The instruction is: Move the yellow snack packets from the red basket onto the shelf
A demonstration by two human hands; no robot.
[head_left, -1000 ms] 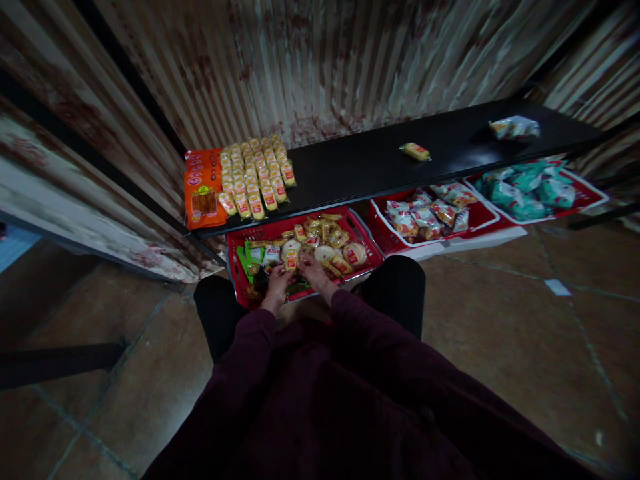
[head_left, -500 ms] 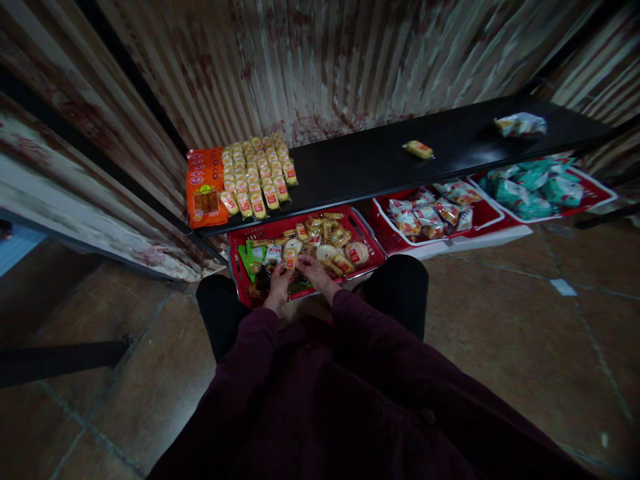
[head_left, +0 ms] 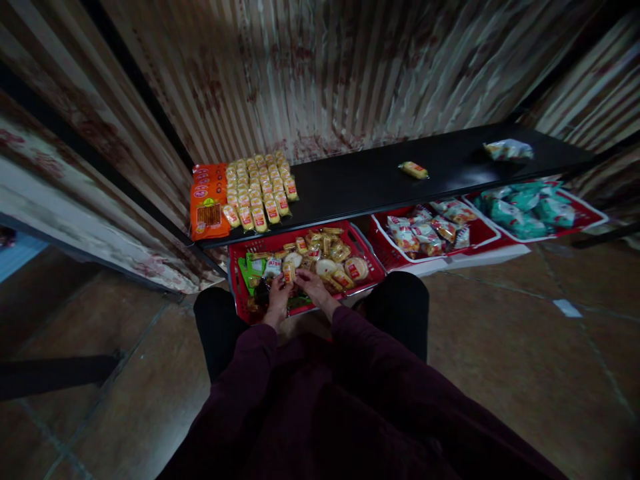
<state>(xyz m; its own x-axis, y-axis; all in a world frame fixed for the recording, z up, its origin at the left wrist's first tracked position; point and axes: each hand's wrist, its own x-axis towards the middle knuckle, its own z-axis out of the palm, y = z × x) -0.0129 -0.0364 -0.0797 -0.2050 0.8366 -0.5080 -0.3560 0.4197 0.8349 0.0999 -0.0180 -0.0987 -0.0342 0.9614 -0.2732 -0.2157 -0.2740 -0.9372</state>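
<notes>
Between both hands, over the red basket point(head_left: 235, 293), is a small wrapped snack cake point(head_left: 289, 271) with a red and yellow label. My left hand point(head_left: 279, 295) grips it from the left, and my right hand point(head_left: 313, 285) pinches its right side. Mixed packaged snacks fill the basket below, among them round wrapped pastries point(head_left: 357, 269) and a green packet point(head_left: 253, 267). On the black shelf point(head_left: 345, 187) behind, several similar wrapped cakes point(head_left: 260, 190) stand in tight rows beside an orange bag point(head_left: 209, 203) of stick snacks.
One wrapped cake point(head_left: 414, 171) and a whitish packet point(head_left: 509, 150) lie farther right on the shelf. Below it are a basket of red-and-white packets point(head_left: 425, 233) and another of teal packets point(head_left: 525, 210). A patterned curtain point(head_left: 325, 80) hangs behind.
My view has tilted slightly, so the shelf and baskets sit lower in the picture. Both hands remain at the wrapped cake, which has turned a little between the fingers.
</notes>
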